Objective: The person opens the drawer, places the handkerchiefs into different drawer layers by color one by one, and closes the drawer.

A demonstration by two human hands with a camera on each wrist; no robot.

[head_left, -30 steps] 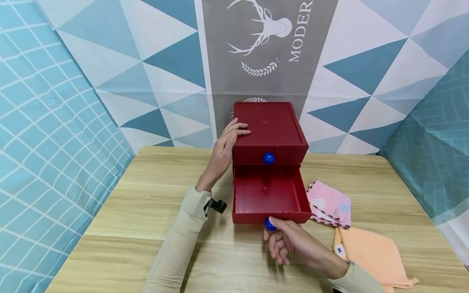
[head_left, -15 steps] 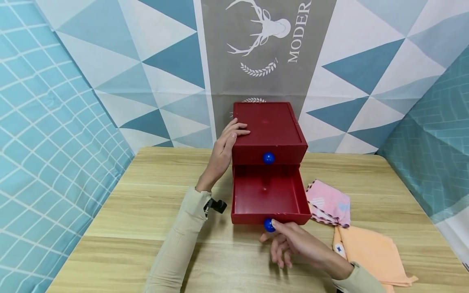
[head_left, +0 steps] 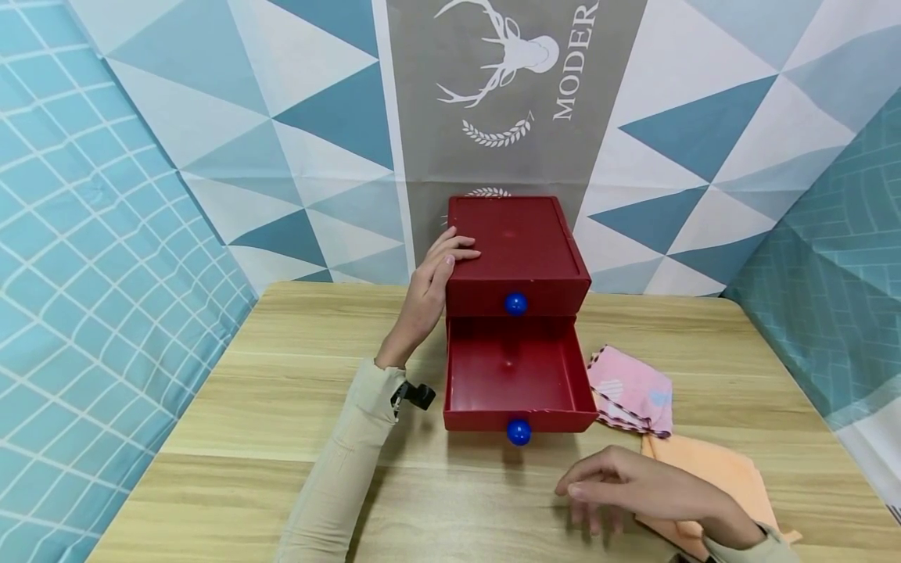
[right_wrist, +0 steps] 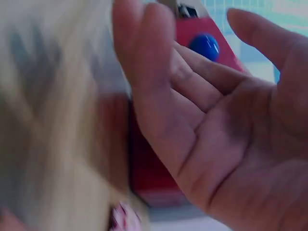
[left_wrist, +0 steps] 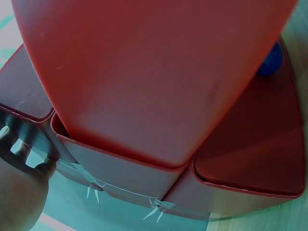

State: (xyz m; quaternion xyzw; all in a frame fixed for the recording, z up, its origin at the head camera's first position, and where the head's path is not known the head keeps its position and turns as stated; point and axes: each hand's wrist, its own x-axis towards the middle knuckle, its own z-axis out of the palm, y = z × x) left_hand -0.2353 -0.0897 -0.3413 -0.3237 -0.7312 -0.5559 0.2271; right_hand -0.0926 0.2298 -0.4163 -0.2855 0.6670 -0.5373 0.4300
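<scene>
A red drawer unit [head_left: 510,234] with blue knobs stands at the back of the table. Its middle drawer [head_left: 510,383] is pulled out, and nothing shows inside it; the blue knob [head_left: 518,432] on its front is bare. My left hand [head_left: 425,293] rests on the unit's top left edge, fingers laid over the top. In the left wrist view, the extended drawer [left_wrist: 144,86] juts between a compartment above and one below. My right hand [head_left: 640,489] hovers right of the knob, near the orange cloth [head_left: 718,477], with loosely bent fingers and nothing held.
A folded pink cloth [head_left: 637,391] with a checked border lies right of the drawer, close to its side. The orange cloth is partly hidden under my right hand. Patterned sheets [head_left: 331,180] hang behind the wooden table [head_left: 281,407] and at its sides.
My right hand has let go of the blue knob on the pulled-out drawer and moved right and toward me. The drawer has barely shifted. My left hand stays in place.
</scene>
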